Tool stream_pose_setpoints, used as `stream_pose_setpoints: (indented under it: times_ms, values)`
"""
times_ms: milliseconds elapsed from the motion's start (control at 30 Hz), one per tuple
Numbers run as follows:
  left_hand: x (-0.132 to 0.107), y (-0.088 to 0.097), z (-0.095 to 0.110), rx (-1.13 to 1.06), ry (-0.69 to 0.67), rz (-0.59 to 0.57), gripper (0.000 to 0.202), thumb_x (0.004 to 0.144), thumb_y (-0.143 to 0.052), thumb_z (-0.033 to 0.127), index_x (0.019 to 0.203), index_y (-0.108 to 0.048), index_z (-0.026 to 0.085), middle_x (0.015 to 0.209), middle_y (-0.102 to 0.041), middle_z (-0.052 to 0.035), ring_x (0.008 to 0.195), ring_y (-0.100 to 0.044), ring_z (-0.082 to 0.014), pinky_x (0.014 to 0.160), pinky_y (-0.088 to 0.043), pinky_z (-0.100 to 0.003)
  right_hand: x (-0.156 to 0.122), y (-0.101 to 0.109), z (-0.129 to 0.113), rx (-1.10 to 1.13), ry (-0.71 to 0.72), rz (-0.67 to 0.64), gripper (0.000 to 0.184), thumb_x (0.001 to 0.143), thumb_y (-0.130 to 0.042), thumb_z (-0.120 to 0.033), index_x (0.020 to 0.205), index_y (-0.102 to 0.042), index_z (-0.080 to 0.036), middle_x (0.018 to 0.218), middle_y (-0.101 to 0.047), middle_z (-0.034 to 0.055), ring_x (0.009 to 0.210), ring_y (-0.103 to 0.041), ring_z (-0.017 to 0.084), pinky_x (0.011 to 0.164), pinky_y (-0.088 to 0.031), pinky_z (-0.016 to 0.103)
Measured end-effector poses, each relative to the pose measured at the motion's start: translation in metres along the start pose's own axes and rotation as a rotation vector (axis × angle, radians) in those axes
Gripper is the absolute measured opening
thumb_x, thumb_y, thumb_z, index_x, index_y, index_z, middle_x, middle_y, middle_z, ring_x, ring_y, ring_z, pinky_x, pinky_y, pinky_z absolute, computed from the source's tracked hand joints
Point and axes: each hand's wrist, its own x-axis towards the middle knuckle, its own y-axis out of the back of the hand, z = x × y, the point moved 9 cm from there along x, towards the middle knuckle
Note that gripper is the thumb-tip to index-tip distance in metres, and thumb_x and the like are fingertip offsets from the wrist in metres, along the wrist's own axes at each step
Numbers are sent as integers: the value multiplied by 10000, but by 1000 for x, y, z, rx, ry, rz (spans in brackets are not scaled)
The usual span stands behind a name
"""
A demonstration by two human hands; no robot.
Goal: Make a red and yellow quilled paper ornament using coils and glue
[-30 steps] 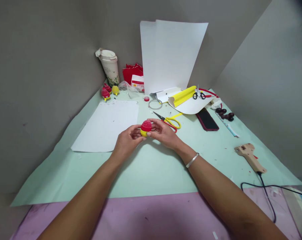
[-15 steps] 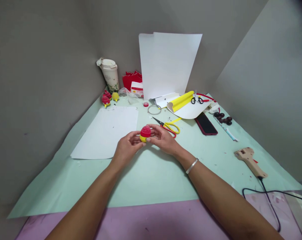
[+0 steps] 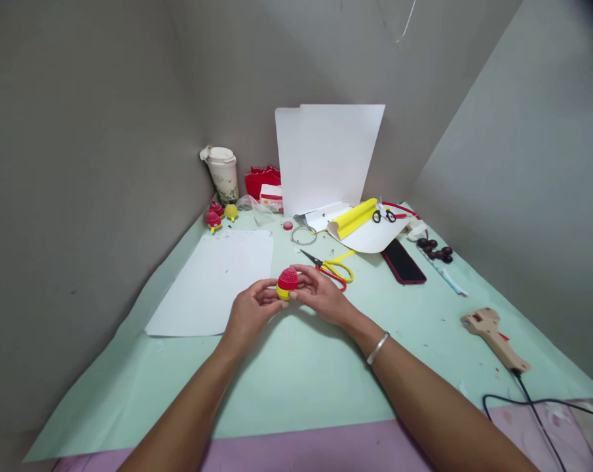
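Note:
Between my hands is a small dome-shaped piece, red and ribbed with pale lines on top, with a yellow band round its base. My left hand closes on its left side, thumb low and fingers partly behind it. On the other side my right hand grips it with fingertips near the red top and thumb at the yellow band. The undersides of the fingers are partly hidden. Just beyond my right hand lie scissors with yellow and red handles. A large white sheet lies beside my left hand.
Similar red and yellow pieces sit at the back left by a lidded cup. White boards lean on the wall. A phone, a yellow roll and a corded glue gun are to the right.
The view has tilted up, so everything sits lower in the picture. Both hands keep their hold on the red and yellow piece, with hardly any shift of the fingers.

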Motion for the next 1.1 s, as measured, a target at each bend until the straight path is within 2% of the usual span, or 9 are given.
stream_pose_setpoints:
  times_ms: [100,267,400,500,767,933,1100]
  values:
    - [0,0,1,1,15,-1,544,601,-813,304,1097,-642,163,887,-760,-56,880,-709,-238,827,-533,-350,1,-2,0,-18,1,-7,572,792,-734,-262,1297,-478,-186,1138,-649,101,1005,-654,202,890,-525,365]
    - [0,4,3,54,4,30,498,608,-807,356,1043,-664,158,913,-758,-68,858,-697,-230,799,-529,-335,1,-8,-5,-116,45,-14,593,778,-744,-263,1307,-487,-183,1194,-626,116,1128,-607,233,912,-533,372]
    - [-1,4,4,86,-32,30,447,645,-775,358,1031,-672,155,900,-748,-63,814,-677,-205,762,-521,-311,0,-11,-7,-223,79,9,594,720,-790,-244,1256,-538,-204,1209,-627,82,1081,-626,221,912,-540,356]
    - [0,3,2,98,-41,31,441,656,-759,362,1034,-669,155,863,-732,-52,776,-661,-192,742,-518,-307,1,-8,-4,-275,92,50,595,729,-773,-224,1274,-532,-211,1215,-628,74,1064,-629,211,912,-538,347]
    - [-1,3,2,126,-27,55,433,654,-746,358,1027,-644,163,808,-694,-23,738,-629,-173,711,-504,-295,2,-6,1,-209,63,49,648,732,-765,-229,1321,-494,-204,1225,-623,83,1080,-626,213,933,-530,352]
    - [-2,6,5,147,-15,74,437,676,-741,378,1054,-632,187,849,-701,-19,752,-635,-173,721,-509,-295,2,-7,-5,-143,50,68,681,717,-762,-202,1333,-473,-196,1212,-618,88,1109,-614,217,959,-521,364]
    - [-1,8,9,211,-74,97,432,676,-754,412,1039,-641,205,929,-718,-31,811,-650,-189,754,-512,-301,2,-7,-8,-145,33,64,690,721,-761,-203,1346,-470,-201,1181,-621,80,1099,-616,217,956,-520,369]
